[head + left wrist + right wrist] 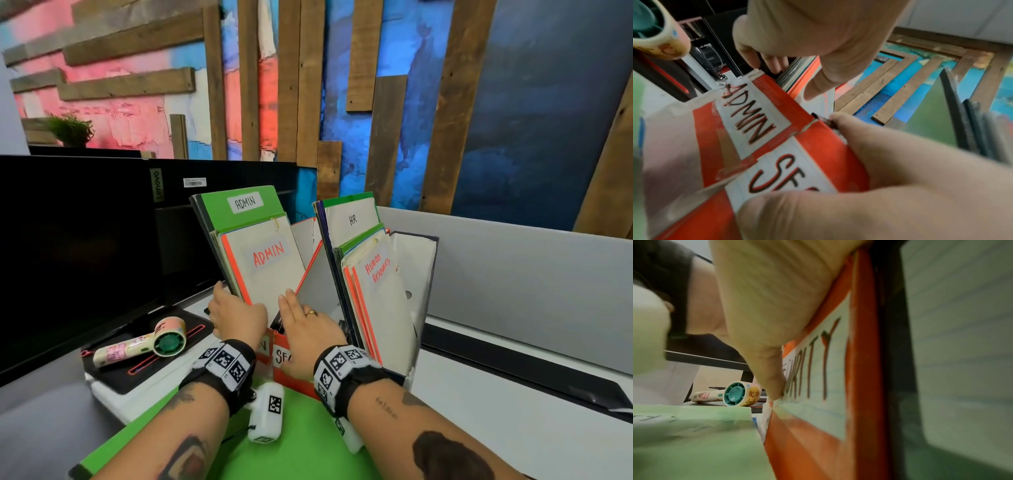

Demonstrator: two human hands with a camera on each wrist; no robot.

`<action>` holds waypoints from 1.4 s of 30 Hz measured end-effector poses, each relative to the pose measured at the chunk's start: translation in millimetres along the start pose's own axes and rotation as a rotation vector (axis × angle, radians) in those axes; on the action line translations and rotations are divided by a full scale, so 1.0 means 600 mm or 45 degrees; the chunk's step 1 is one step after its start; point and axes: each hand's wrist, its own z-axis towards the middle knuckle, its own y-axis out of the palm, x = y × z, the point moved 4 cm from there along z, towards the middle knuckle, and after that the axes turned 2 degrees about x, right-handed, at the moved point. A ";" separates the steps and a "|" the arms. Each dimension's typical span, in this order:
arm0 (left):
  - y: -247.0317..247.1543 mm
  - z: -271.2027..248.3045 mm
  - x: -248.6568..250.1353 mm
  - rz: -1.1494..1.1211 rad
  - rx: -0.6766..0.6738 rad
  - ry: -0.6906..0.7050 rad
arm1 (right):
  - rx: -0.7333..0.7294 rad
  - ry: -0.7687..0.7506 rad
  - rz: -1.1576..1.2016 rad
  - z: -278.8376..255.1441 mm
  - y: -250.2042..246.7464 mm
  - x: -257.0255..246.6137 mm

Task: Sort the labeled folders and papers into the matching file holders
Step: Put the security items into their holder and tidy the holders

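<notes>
A stack of ADMIN folders and papers (270, 263) stands tilted in the red holder labelled ADMIN (711, 129). My left hand (236, 315) grips the stack's lower left edge, fingers behind it and thumb (818, 91) on the front sheet. My right hand (305, 325) holds the front wall of the red SECURITY holder (284, 373), thumb pressed on its label (818, 386) and fingers reaching up over the rim beside the ADMIN sheet. The SECURITY holder's inside is hidden. To the right, HR folders (373, 274) stand in a third holder (416, 274). A green folder (301, 438) lies flat under my wrists.
A black monitor (85, 246) stands at the left. A hand-held fan (144, 344) lies on a black pad in front of it. A grey partition (531, 267) runs behind the holders, with a dark strip on the white desk at the right.
</notes>
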 end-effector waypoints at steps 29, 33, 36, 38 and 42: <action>-0.255 -0.090 -0.173 0.480 -0.382 -0.463 | -0.784 0.165 0.796 -0.337 0.062 0.005; -0.254 -0.055 -0.237 0.325 -0.216 -0.583 | -0.794 0.161 0.754 -0.366 0.071 0.001; -0.261 -0.044 -0.281 0.119 0.029 -0.792 | -0.773 0.178 0.786 -0.377 0.072 0.008; -0.284 -0.094 -0.248 -0.030 0.092 -0.866 | -0.760 0.189 0.819 -0.382 0.074 0.014; -0.290 -0.110 -0.238 -0.075 -0.061 -0.827 | -0.745 0.198 0.898 -0.386 0.081 0.019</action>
